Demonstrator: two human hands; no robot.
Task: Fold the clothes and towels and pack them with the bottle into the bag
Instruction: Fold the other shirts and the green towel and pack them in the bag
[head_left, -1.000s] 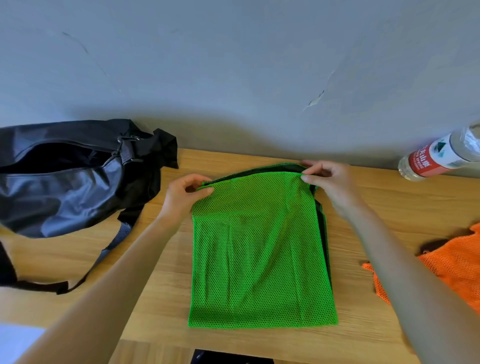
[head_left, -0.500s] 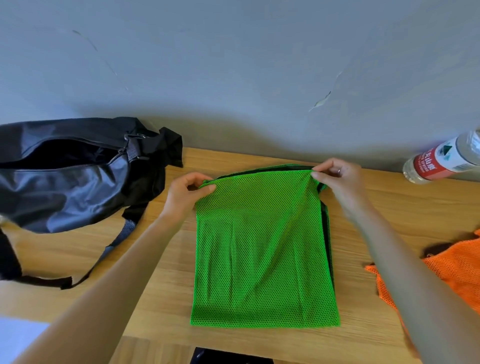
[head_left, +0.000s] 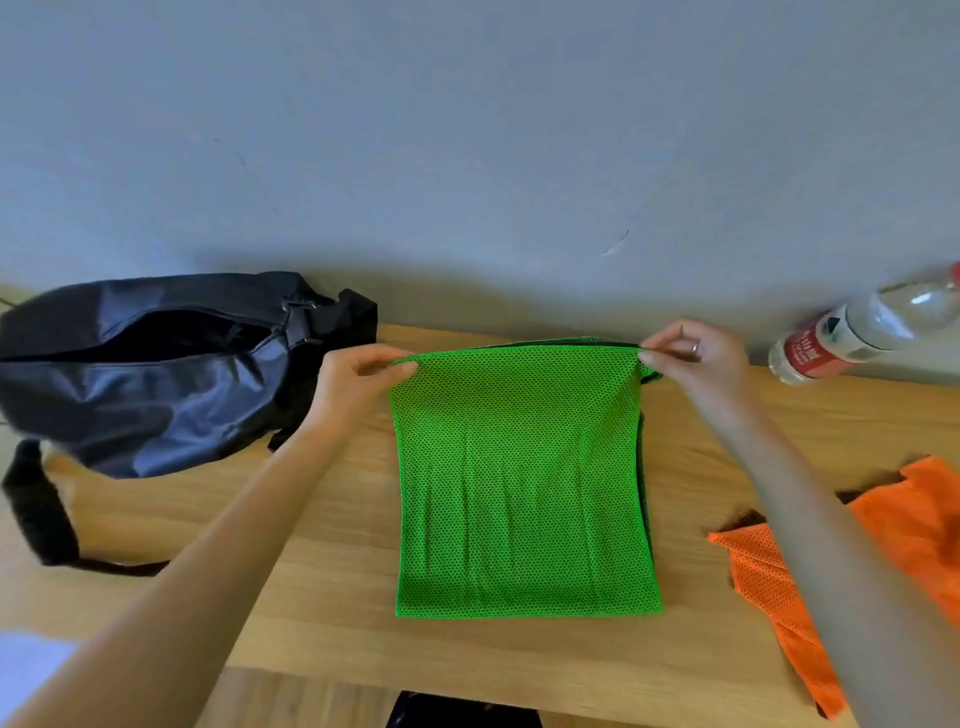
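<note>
A folded green mesh cloth (head_left: 524, 499) with black trim lies in the middle of the wooden table (head_left: 322, 587). My left hand (head_left: 353, 384) pinches its far left corner and my right hand (head_left: 691, 364) pinches its far right corner, lifting the far edge taut off the table. An open black bag (head_left: 145, 384) sits at the left against the wall, its zipper mouth facing up. A clear water bottle (head_left: 862, 327) with a red label lies on its side at the far right. An orange mesh cloth (head_left: 841, 566) lies at the right edge, partly behind my right forearm.
A grey wall (head_left: 467, 145) rises right behind the table. The bag's black strap (head_left: 41, 519) trails over the table's left front. Something dark (head_left: 462, 712) shows below the near table edge.
Both hands have raised the green cloth's far edge and pulled it wider and tauter. The view has shifted slightly, showing more of the bag and the bottle.
</note>
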